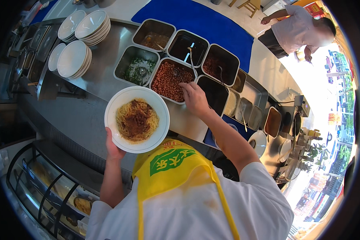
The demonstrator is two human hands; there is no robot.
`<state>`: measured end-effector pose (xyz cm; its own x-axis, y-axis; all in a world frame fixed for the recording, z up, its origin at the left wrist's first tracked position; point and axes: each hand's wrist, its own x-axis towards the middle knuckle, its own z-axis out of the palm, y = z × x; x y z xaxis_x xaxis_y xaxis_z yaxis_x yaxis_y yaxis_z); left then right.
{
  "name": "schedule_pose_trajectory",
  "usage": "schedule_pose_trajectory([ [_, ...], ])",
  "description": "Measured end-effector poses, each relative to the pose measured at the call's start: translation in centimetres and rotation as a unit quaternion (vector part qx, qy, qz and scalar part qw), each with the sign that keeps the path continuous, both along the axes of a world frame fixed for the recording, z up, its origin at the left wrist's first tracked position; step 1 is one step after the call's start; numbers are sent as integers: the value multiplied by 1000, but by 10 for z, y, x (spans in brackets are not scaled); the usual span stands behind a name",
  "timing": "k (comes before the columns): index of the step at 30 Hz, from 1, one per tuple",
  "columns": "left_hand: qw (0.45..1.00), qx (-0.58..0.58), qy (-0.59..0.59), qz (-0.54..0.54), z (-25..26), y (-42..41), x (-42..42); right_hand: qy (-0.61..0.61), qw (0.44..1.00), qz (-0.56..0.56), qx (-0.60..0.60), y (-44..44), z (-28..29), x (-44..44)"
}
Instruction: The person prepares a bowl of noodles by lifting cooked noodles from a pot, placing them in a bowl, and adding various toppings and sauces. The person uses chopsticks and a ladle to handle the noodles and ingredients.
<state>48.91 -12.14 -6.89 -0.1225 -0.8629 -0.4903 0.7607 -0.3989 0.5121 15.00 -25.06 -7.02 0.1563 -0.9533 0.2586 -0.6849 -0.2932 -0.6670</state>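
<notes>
My left hand [114, 147] holds a wide white bowl [165, 120] by its lower left rim. In the bowl lie thin yellow noodles [124, 112] topped with brown sauce and meat or beans. My right hand [193, 96] is over the right edge of a steel container of reddish-brown peanuts or beans [165, 81], its fingers closed on the handle of a metal spoon [176, 72] whose bowl rests among them. To the left stands a container of chopped green herbs [132, 70] in liquid with a spoon. Behind are containers of dark liquid [183, 45] and dark red sauce [213, 64].
Stacked white bowls [73, 58] stand on the steel counter [108, 75] at the left. Smaller steel tubs [243, 108] and a pan of red-orange sauce [272, 123] are at the right. A person [297, 30] stands beyond the counter. A black rack [48, 189] is at lower left.
</notes>
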Motion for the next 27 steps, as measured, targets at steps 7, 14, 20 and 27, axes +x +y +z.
schedule_pose_trajectory([
  [7,999,46,10,-10,-33,24,-54,-358,887,-67,283,7,-11,-21],
  [14,999,16,9,-38,-41,13,-81,-490,816,-80,297,9,16,-36],
  [20,999,-42,8,-29,-32,7,-87,-430,861,-24,273,50,67,-35],
  [27,993,-17,97,-70,-42,-3,-66,-18,993,100,-58,70,57,-20],
])
